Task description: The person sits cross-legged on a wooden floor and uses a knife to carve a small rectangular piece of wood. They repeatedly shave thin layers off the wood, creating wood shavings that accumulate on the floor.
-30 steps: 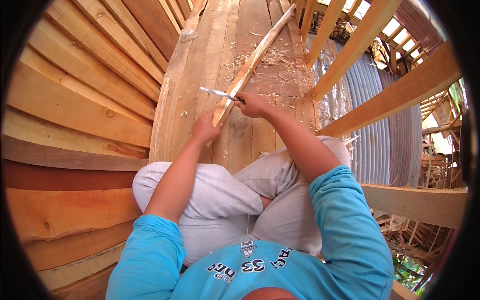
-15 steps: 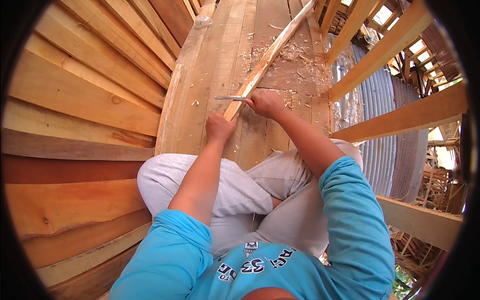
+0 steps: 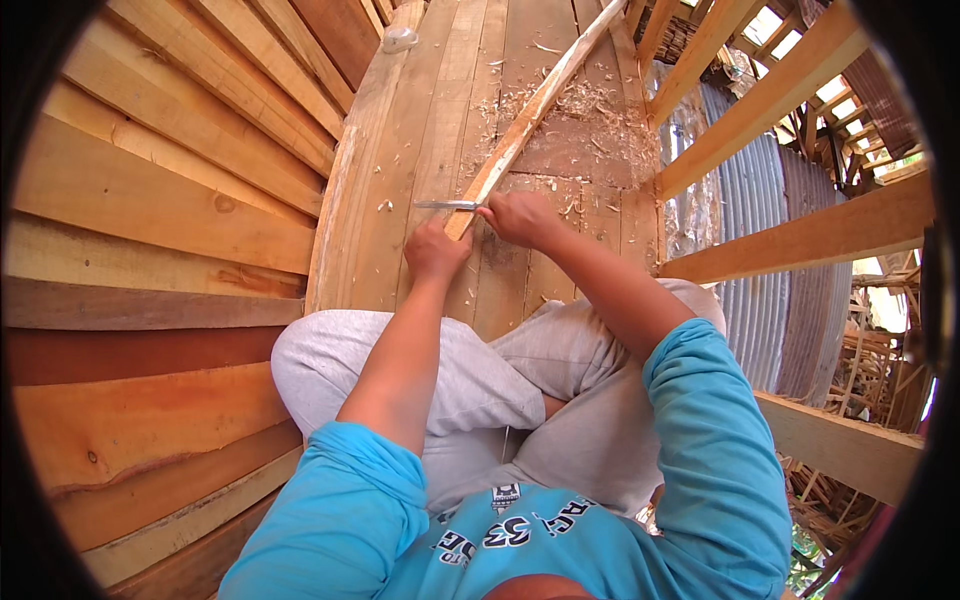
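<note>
A long, narrow wooden strip [image 3: 530, 120] runs slantwise from in front of me to the far right, its upper face partly pale. My left hand [image 3: 436, 248] is closed around its near end. Just beyond that grip, a knife [image 3: 447, 205] lies across the strip, its blade pointing left and touching the wood. My right hand [image 3: 521, 217] is closed on the knife's handle, which is mostly hidden by the fingers, at the right side of the strip.
Curled wood shavings [image 3: 600, 110] litter the plank floor [image 3: 400, 180]. A small, pale, translucent object [image 3: 399, 40] sits at the far left. A plank wall [image 3: 170, 190] rises on the left; wooden rails [image 3: 790, 235] and corrugated metal sheets [image 3: 755, 190] stand on the right. My crossed legs [image 3: 400, 370] are close in front.
The knife and my right hand have slid a little toward me and left along the strip, closer to my left hand. My left hand still grips the near end.
</note>
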`<state>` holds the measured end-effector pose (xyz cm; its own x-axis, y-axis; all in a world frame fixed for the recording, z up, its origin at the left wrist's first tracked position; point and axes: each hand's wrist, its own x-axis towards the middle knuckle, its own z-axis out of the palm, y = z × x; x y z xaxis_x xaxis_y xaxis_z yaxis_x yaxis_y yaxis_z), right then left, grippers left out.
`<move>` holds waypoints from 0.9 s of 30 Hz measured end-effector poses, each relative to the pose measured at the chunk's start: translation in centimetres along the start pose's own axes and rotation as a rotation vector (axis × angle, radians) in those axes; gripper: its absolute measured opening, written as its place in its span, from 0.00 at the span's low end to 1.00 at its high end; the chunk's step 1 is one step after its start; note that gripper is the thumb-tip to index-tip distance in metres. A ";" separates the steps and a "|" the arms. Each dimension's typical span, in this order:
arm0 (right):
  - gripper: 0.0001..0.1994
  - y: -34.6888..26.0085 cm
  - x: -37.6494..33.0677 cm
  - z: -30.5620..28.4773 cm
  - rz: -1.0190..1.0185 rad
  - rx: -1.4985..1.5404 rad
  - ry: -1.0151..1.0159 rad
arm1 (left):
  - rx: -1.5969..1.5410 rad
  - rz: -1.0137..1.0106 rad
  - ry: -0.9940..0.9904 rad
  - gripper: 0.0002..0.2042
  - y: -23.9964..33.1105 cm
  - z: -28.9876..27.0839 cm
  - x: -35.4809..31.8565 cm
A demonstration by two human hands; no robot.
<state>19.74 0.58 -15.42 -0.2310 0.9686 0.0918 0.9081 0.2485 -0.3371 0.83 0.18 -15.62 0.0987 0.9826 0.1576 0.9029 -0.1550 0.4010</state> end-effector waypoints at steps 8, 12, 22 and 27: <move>0.25 -0.8 -0.1 -0.2 0.106 0.009 0.040 | -0.007 -0.047 -0.060 0.23 -0.7 0.5 0.5; 0.26 0.6 0.4 -0.4 0.226 -0.006 0.055 | -0.031 -0.037 -0.068 0.23 -0.1 0.3 1.0; 0.24 0.0 0.3 -0.6 0.127 -0.015 -0.018 | -0.006 0.020 0.031 0.26 -0.8 0.3 1.0; 0.23 -0.7 0.5 -1.1 0.161 0.029 -0.079 | 0.002 -0.015 -0.013 0.26 -0.4 -0.4 1.0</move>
<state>19.36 0.85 -14.08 -0.1115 0.9930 -0.0389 0.9253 0.0895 -0.3685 0.37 1.21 -15.28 0.0902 0.9861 0.1396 0.9053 -0.1396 0.4013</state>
